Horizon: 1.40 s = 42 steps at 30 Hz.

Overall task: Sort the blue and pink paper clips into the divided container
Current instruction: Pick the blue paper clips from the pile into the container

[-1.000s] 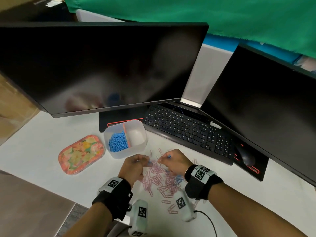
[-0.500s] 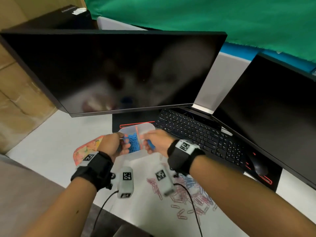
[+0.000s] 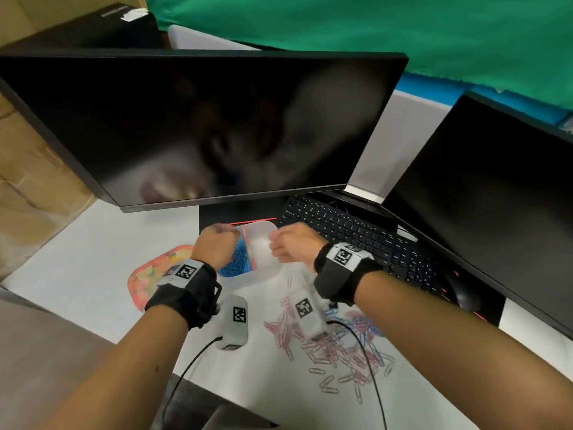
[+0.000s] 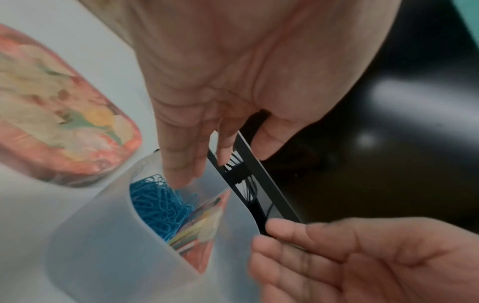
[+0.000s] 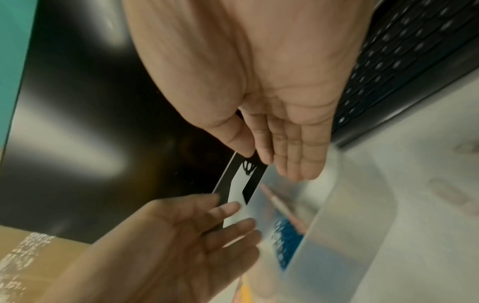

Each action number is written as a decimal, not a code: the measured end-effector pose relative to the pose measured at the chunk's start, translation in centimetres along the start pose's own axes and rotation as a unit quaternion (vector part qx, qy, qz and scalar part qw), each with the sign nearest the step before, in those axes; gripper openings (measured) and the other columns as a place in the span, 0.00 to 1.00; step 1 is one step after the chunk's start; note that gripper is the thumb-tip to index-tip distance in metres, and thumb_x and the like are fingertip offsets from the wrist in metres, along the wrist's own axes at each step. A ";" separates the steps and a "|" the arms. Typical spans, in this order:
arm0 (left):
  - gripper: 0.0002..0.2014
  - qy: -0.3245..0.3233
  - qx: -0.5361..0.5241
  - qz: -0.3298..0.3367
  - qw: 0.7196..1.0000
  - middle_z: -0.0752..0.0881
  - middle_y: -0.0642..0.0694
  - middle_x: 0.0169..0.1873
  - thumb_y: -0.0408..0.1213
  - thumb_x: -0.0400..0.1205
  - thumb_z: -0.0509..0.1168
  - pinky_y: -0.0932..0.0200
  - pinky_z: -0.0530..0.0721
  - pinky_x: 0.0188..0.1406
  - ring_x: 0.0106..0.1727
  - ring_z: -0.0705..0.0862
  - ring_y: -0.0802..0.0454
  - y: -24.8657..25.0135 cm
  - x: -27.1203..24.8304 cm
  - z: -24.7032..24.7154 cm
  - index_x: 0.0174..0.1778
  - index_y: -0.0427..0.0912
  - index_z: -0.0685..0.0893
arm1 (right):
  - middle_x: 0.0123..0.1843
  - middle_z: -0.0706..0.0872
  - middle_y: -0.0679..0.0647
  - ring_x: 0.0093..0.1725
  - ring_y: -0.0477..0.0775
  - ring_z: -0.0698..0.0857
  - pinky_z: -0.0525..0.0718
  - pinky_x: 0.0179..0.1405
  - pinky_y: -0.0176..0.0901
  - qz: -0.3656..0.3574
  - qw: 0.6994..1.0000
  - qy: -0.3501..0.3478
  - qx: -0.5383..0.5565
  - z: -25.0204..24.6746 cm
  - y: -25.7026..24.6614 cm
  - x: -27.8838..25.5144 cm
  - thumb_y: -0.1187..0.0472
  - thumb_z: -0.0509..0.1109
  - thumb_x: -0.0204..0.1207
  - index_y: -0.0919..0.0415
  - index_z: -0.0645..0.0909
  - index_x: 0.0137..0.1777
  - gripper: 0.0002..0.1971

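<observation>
Head view: both the left hand and right hand hover empty, fingers relaxed, over the divided container. Loose paper clips lie nearer; light, stiff, probably slippery, best pinched singly across the wire.

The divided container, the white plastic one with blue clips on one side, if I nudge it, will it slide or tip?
The divided container would probably slide rather than tip: it looks low and wide on the smooth white desk. It likely feels light, being thin translucent plastic. The blue paper clips fill only one compartment, so the weight may sit unevenly and it could swivel when pushed.
</observation>
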<state>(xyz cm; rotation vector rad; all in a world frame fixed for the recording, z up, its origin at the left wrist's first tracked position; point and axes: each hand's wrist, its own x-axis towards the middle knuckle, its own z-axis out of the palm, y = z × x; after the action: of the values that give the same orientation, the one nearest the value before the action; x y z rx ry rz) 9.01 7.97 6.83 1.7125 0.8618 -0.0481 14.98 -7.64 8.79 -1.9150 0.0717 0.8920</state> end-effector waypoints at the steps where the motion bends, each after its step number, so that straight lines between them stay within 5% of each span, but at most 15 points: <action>1: 0.09 0.000 0.030 0.045 0.999 0.87 0.41 0.53 0.32 0.79 0.61 0.46 0.83 0.62 0.56 0.83 0.42 0.0 -0.4 0.7 0.44 0.47 0.86 | 0.43 0.85 0.59 0.40 0.53 0.84 0.85 0.44 0.43 -0.003 1.000 0.001 -0.001 -1.3 0.9 -0.6 0.67 0.65 0.80 0.68 0.85 0.54 0.09; 4: 0.14 -0.073 0.118 0.174 0.975 0.89 0.50 0.39 0.28 0.78 0.63 0.57 0.84 0.49 0.43 0.86 0.49 -0.2 -2.6 3.6 0.34 0.53 0.85 | 0.44 0.87 0.56 0.36 0.49 0.84 0.84 0.36 0.40 -0.012 0.994 0.030 -0.101 -4.9 4.4 -2.2 0.63 0.64 0.82 0.62 0.84 0.47 0.08; 6: 0.15 -0.137 0.190 0.220 0.947 0.88 0.54 0.34 0.29 0.76 0.64 0.62 0.84 0.44 0.37 0.85 0.54 -0.9 -4.1 5.9 0.31 0.55 0.83 | 0.45 0.89 0.57 0.38 0.50 0.87 0.88 0.39 0.45 -0.018 0.978 0.054 -0.202 -6.7 7.2 -3.0 0.62 0.63 0.82 0.64 0.85 0.47 0.10; 8: 0.11 -0.190 0.259 0.240 0.916 0.89 0.55 0.35 0.33 0.75 0.64 0.64 0.82 0.43 0.36 0.85 0.57 -1.9 -5.0 8.3 0.32 0.55 0.84 | 0.45 0.90 0.55 0.43 0.53 0.89 0.90 0.46 0.52 -0.016 0.962 0.072 -0.263 -7.8 9.8 -3.9 0.63 0.62 0.80 0.59 0.87 0.44 0.11; 11: 0.08 -0.248 0.342 0.242 0.873 0.90 0.52 0.43 0.36 0.76 0.63 0.62 0.83 0.46 0.45 0.86 0.52 -3.6 -5.8 11.8 0.40 0.52 0.87 | 0.41 0.86 0.44 0.43 0.52 0.88 0.89 0.46 0.50 -0.008 0.948 0.071 -0.309 -8.6 12.8 -5.0 0.67 0.63 0.72 0.47 0.82 0.32 0.14; 18: 0.13 -0.257 0.498 0.249 0.790 0.84 0.45 0.57 0.41 0.80 0.64 0.52 0.85 0.56 0.56 0.85 0.45 -5.1 -6.1 16.4 0.59 0.44 0.83 | 0.59 0.83 0.54 0.58 0.57 0.83 0.82 0.58 0.47 -0.032 0.906 0.025 -0.422 -7.7 16.6 -5.8 0.59 0.67 0.76 0.56 0.83 0.61 0.14; 22: 0.11 -0.252 0.539 0.247 0.765 0.84 0.42 0.55 0.35 0.80 0.61 0.51 0.86 0.55 0.54 0.85 0.43 -5.4 -6.5 17.1 0.55 0.42 0.85 | 0.58 0.83 0.56 0.57 0.61 0.84 0.83 0.57 0.51 -0.054 0.896 0.035 -0.440 -7.1 17.3 -5.4 0.59 0.66 0.77 0.56 0.84 0.56 0.11; 27: 0.10 -0.243 0.511 0.232 0.791 0.86 0.45 0.52 0.33 0.78 0.61 0.53 0.86 0.52 0.52 0.85 0.45 -5.5 -6.5 16.7 0.52 0.45 0.85 | 0.55 0.83 0.57 0.54 0.62 0.84 0.84 0.54 0.52 -0.066 0.896 0.031 -0.439 -7.2 17.6 -5.1 0.63 0.64 0.77 0.58 0.85 0.50 0.09; 34: 0.12 -0.209 0.318 0.183 0.907 0.88 0.54 0.34 0.30 0.76 0.67 0.65 0.80 0.43 0.39 0.84 0.55 -5.4 -6.0 15.3 0.49 0.52 0.86 | 0.50 0.84 0.56 0.48 0.60 0.83 0.81 0.45 0.46 -0.118 0.911 0.021 -0.394 -7.2 18.1 -5.0 0.74 0.62 0.70 0.58 0.79 0.46 0.12; 37: 0.14 -0.223 0.241 0.150 0.933 0.87 0.55 0.29 0.28 0.75 0.67 0.68 0.78 0.39 0.34 0.83 0.59 -5.5 -6.1 14.8 0.49 0.52 0.86 | 0.53 0.85 0.57 0.50 0.59 0.84 0.84 0.49 0.47 -0.105 0.917 0.015 -0.385 -7.2 18.1 -4.6 0.74 0.63 0.71 0.58 0.79 0.52 0.14; 42: 0.13 -0.246 0.057 0.020 0.967 0.85 0.43 0.32 0.21 0.78 0.60 0.58 0.84 0.40 0.36 0.86 0.49 -6.1 -6.1 14.7 0.46 0.42 0.85 | 0.55 0.85 0.55 0.52 0.56 0.84 0.83 0.51 0.43 -0.082 0.935 0.013 -0.345 -7.4 18.4 -4.3 0.71 0.62 0.74 0.57 0.82 0.55 0.14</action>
<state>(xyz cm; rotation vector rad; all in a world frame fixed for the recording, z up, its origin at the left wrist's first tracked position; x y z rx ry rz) 6.91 -7.33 -0.43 1.7159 0.4595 -0.4842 8.45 -24.39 -0.64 -2.5339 -0.4361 0.8387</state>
